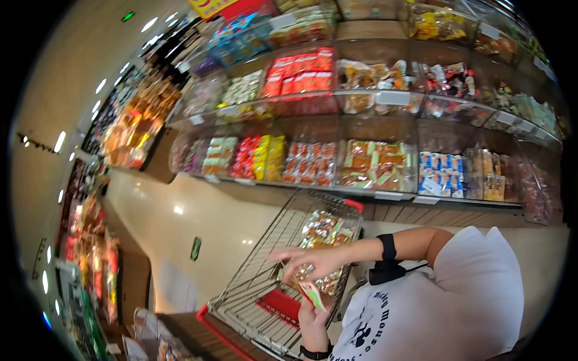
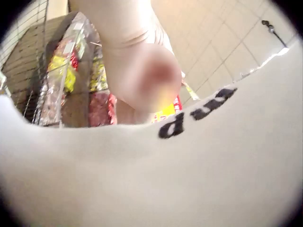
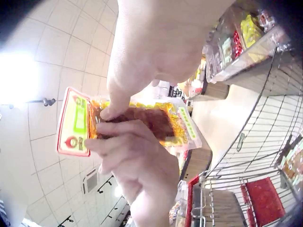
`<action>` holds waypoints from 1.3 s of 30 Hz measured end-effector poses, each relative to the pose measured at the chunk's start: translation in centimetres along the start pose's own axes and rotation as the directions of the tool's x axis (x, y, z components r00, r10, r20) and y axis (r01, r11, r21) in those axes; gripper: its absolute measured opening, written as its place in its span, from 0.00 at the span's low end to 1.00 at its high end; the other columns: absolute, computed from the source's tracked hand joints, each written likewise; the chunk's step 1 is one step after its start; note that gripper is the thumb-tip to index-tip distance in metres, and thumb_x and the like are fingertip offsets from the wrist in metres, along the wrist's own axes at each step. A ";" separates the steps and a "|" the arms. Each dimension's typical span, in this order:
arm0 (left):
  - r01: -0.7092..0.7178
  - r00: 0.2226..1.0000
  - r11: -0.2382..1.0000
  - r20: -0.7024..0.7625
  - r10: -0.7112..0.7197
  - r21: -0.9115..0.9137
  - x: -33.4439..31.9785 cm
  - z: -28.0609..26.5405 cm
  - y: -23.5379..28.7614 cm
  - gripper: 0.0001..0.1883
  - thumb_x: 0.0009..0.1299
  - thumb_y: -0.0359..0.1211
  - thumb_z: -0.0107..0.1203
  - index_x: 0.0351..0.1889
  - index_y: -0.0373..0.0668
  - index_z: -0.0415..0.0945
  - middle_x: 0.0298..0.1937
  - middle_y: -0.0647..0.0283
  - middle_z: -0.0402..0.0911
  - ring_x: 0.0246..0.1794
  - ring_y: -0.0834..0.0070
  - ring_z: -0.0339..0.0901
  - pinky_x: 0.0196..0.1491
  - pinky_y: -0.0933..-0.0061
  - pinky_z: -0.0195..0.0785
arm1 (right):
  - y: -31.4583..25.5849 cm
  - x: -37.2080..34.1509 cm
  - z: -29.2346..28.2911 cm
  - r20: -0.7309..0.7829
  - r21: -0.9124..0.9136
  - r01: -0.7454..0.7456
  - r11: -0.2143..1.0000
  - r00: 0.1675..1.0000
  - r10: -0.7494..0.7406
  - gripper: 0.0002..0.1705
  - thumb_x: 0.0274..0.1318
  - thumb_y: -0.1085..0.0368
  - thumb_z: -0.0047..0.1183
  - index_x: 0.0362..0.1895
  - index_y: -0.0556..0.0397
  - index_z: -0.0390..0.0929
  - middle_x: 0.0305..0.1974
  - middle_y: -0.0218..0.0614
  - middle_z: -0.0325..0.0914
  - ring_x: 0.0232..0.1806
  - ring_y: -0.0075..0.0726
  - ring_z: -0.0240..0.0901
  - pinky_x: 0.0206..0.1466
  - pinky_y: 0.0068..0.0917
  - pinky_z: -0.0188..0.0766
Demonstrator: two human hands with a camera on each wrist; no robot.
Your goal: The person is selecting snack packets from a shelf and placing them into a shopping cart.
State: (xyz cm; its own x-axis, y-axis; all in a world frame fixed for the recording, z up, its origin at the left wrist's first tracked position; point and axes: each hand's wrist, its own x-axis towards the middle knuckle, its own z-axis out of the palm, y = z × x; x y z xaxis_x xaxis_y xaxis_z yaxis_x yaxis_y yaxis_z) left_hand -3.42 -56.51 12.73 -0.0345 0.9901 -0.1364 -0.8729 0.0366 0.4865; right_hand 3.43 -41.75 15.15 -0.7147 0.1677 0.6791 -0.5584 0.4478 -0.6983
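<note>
My left hand grips a clear snack packet of brown, glossy food with a cream and green label and a red border. Several of its fingers lie across the packet's face. From above, my right hand reaches over the packet. One of its digits touches the packet near the label, while other fingers point outward in the head view. Both hands are above the shopping cart. Much of the left wrist view is filled by the white shirt, which hides most of the work there.
Shiny packets lie inside the cart, beside its red flap. Tiered clear bins of packaged snacks stand along the far side. Another display is across the tiled floor.
</note>
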 end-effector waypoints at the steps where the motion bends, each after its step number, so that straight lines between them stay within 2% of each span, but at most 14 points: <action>1: 0.095 0.995 0.995 -0.034 -0.094 0.007 0.4 -0.6 -0.8 0.14 0.55 0.45 0.49 0.31 0.47 0.65 0.11 0.79 0.56 0.13 0.88 0.53 0.22 0.84 0.45 | 1.1 -0.8 -1.3 0.076 0.075 -0.010 0.997 0.997 0.004 0.11 0.36 0.72 0.51 0.30 0.52 0.70 0.42 0.39 0.64 0.51 0.39 0.54 0.52 0.30 0.53; 3: 0.232 0.952 0.972 -0.193 -0.236 -0.047 1.7 -1.8 -1.9 0.16 0.57 0.49 0.45 0.30 0.46 0.65 0.14 0.74 0.60 0.16 0.83 0.56 0.24 0.81 0.48 | 1.6 -2.8 -3.6 0.168 0.237 -0.329 0.914 0.941 0.295 0.08 0.36 0.72 0.51 0.27 0.52 0.69 0.38 0.36 0.67 0.45 0.35 0.61 0.46 0.30 0.59; 4: 0.261 0.938 0.963 -0.219 -0.270 -0.067 2.6 -2.4 -2.3 0.18 0.57 0.50 0.43 0.30 0.45 0.65 0.15 0.72 0.61 0.18 0.81 0.57 0.25 0.79 0.49 | 1.4 -3.7 -5.3 -0.005 0.221 -0.469 0.855 0.876 0.482 0.07 0.37 0.72 0.51 0.26 0.52 0.68 0.34 0.35 0.68 0.41 0.32 0.63 0.43 0.28 0.61; 5: 0.262 0.965 0.961 0.044 -0.259 -0.086 3.7 -6.0 -3.4 0.20 0.58 0.51 0.42 0.34 0.44 0.66 0.22 0.68 0.67 0.24 0.75 0.61 0.29 0.76 0.54 | 1.2 -4.4 -7.3 -0.176 0.232 -0.593 0.771 0.754 0.633 0.06 0.38 0.72 0.50 0.25 0.53 0.68 0.30 0.34 0.68 0.36 0.30 0.65 0.39 0.27 0.63; 6: 0.274 0.961 0.962 -0.042 -0.274 -0.020 4.9 -4.9 -3.2 0.18 0.59 0.48 0.41 0.33 0.42 0.66 0.23 0.68 0.68 0.25 0.76 0.63 0.30 0.76 0.55 | 2.4 -5.7 -10.0 -0.395 0.199 -0.667 0.718 0.615 0.682 0.05 0.39 0.72 0.48 0.25 0.53 0.67 0.28 0.31 0.68 0.34 0.25 0.65 0.36 0.24 0.64; 7: 0.251 0.946 0.964 -0.189 -0.264 -0.092 5.9 -5.0 -3.5 0.17 0.60 0.46 0.41 0.32 0.41 0.66 0.23 0.68 0.68 0.25 0.76 0.63 0.30 0.77 0.55 | 3.8 -7.2 -13.0 -0.594 0.186 -0.735 0.652 0.445 0.670 0.03 0.41 0.71 0.46 0.25 0.52 0.66 0.25 0.29 0.68 0.31 0.21 0.65 0.33 0.21 0.64; 9: 0.177 0.842 0.962 -0.474 -0.258 -0.209 7.1 -6.0 -3.9 0.14 0.61 0.43 0.41 0.32 0.41 0.66 0.23 0.68 0.69 0.25 0.77 0.63 0.30 0.78 0.55 | 6.6 -10.6 -19.4 -0.779 0.073 -0.707 0.703 0.400 0.483 0.05 0.44 0.66 0.46 0.22 0.53 0.65 0.21 0.30 0.66 0.22 0.24 0.61 0.27 0.22 0.61; 15: 0.088 0.782 0.972 -0.589 -0.203 -0.218 10.6 -7.7 -3.8 0.09 0.61 0.35 0.40 0.34 0.43 0.68 0.25 0.68 0.71 0.24 0.79 0.63 0.30 0.79 0.56 | 19.4 -22.8 -25.9 -0.690 -0.230 -0.958 0.171 0.284 0.666 0.10 0.39 0.59 0.51 0.23 0.50 0.69 0.21 0.41 0.69 0.24 0.42 0.66 0.27 0.33 0.61; 18: 0.070 0.726 0.992 -0.676 -0.125 -0.108 12.1 -7.4 -3.0 0.09 0.61 0.36 0.40 0.35 0.43 0.66 0.24 0.69 0.68 0.25 0.80 0.62 0.30 0.79 0.55 | 23.2 -23.3 -25.0 -0.624 -0.186 -0.961 0.204 0.276 0.731 0.09 0.39 0.62 0.50 0.21 0.54 0.68 0.26 0.45 0.70 0.27 0.45 0.66 0.31 0.36 0.62; 21: 0.010 0.693 0.992 -0.715 -0.094 -0.122 12.5 -7.8 -2.6 0.10 0.60 0.36 0.41 0.36 0.42 0.66 0.25 0.69 0.68 0.25 0.80 0.61 0.30 0.79 0.55 | 24.6 -23.1 -24.3 -0.739 -0.403 -0.873 0.275 0.487 0.465 0.10 0.37 0.63 0.51 0.19 0.57 0.68 0.34 0.48 0.68 0.31 0.47 0.65 0.35 0.38 0.61; 31: -0.023 0.677 0.993 -0.732 -0.070 -0.115 13.1 -8.4 -3.0 0.11 0.60 0.35 0.41 0.38 0.41 0.64 0.25 0.67 0.70 0.24 0.78 0.63 0.30 0.78 0.57 | 23.5 -20.8 -23.6 -0.771 -0.326 -0.944 -0.046 0.237 0.590 0.12 0.40 0.62 0.50 0.29 0.55 0.65 0.48 0.51 0.56 0.54 0.53 0.46 0.52 0.41 0.48; 34: -0.027 0.627 0.997 -0.778 -0.036 -0.068 12.7 -8.1 -2.6 0.11 0.60 0.36 0.41 0.39 0.42 0.63 0.25 0.68 0.70 0.24 0.79 0.64 0.29 0.78 0.57 | 23.8 -20.6 -23.8 -0.703 -0.383 -0.923 0.041 0.321 0.635 0.16 0.43 0.59 0.47 0.37 0.55 0.65 0.50 0.47 0.55 0.56 0.51 0.44 0.55 0.41 0.44; 37: -0.016 0.589 0.999 -0.808 -0.020 -0.036 11.6 -8.4 -2.3 0.11 0.60 0.36 0.42 0.39 0.43 0.64 0.26 0.68 0.70 0.24 0.79 0.64 0.29 0.79 0.57 | 22.9 -20.6 -23.0 -0.455 -0.717 -0.658 0.231 0.693 0.559 0.21 0.46 0.56 0.43 0.44 0.53 0.62 0.51 0.45 0.53 0.55 0.50 0.44 0.55 0.43 0.43; 39: -0.010 0.591 1.000 -0.807 -0.017 -0.029 10.7 -8.8 -2.2 0.11 0.60 0.37 0.42 0.38 0.43 0.64 0.27 0.69 0.70 0.24 0.80 0.64 0.28 0.79 0.58 | 22.5 -21.3 -21.9 -0.364 -0.748 -0.641 0.174 0.615 0.700 0.27 0.49 0.54 0.38 0.54 0.46 0.53 0.57 0.40 0.44 0.58 0.51 0.38 0.57 0.44 0.38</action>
State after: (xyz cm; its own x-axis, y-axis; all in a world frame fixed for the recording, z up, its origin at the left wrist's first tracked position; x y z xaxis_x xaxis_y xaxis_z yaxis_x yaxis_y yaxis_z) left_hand -6.14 -47.22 2.55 -0.3981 0.4748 -0.7849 -0.8860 0.0225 0.4631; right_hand 15.33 -15.97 -10.11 -0.6769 0.7360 0.0114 0.6757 0.6274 -0.3872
